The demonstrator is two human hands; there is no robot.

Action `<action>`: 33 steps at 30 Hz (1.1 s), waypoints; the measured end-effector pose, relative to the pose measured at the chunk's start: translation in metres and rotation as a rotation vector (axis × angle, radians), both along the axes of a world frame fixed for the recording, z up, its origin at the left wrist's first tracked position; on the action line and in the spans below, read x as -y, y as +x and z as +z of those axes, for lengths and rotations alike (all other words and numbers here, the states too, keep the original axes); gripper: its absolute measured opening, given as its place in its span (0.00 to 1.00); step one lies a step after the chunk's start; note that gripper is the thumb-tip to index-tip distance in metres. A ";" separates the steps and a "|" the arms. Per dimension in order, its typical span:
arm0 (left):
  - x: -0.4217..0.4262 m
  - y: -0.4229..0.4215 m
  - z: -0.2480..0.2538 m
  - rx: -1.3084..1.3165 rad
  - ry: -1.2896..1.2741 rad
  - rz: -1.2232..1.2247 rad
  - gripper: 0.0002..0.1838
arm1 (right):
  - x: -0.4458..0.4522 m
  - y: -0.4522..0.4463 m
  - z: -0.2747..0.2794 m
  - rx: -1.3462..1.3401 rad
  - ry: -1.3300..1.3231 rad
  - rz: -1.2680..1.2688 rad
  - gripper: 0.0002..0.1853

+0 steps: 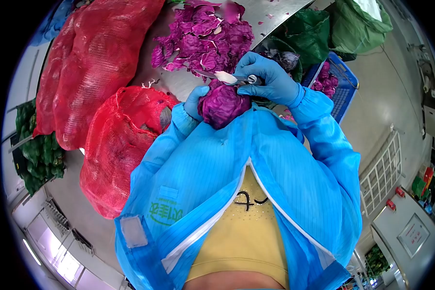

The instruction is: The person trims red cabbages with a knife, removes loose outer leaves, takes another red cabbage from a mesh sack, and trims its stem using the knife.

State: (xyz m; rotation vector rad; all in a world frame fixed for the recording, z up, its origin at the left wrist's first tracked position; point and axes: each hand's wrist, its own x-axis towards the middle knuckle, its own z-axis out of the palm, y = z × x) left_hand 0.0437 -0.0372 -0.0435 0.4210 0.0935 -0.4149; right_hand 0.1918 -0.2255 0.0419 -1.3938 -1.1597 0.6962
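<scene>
Grip of the right hand (271, 81): fingers closed around the dark handle of a small knife (257, 80), held above the top of a red cabbage (223, 105). Blade points toward the left-hand side, over the cabbage. A pale piece (225, 77) lies along the blade; whether it is fully cut free cannot be told. Grip of the left hand (195, 102): fingers clamped on the left side of the same cabbage. Both hands wear blue gloves.

Cabbage position: between the hands, close against the front of the blue jacket (295, 164), at the near edge of the metal counter (155, 47). Outer surface purple, rounded.

Counter, beyond the hands: heap of loose purple leaves (208, 38), with a few small scraps apart from it, to the right. To the left, a large red mesh sack (99, 63), bulging and full. Nearer the body, a smaller red mesh sack (118, 150); a rounded item shows at its upper right, partly hidden by mesh.

Right side: dark green bag (308, 37) beside a light green sack (357, 29). Just below them, a blue crate (345, 92) containing purple leaf pieces (326, 83). Yellow shirt (246, 224) visible through the open jacket.
</scene>
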 end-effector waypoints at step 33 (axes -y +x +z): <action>-0.017 0.004 0.012 -0.012 0.119 -0.234 0.39 | 0.006 0.013 0.040 0.505 -0.197 0.297 0.17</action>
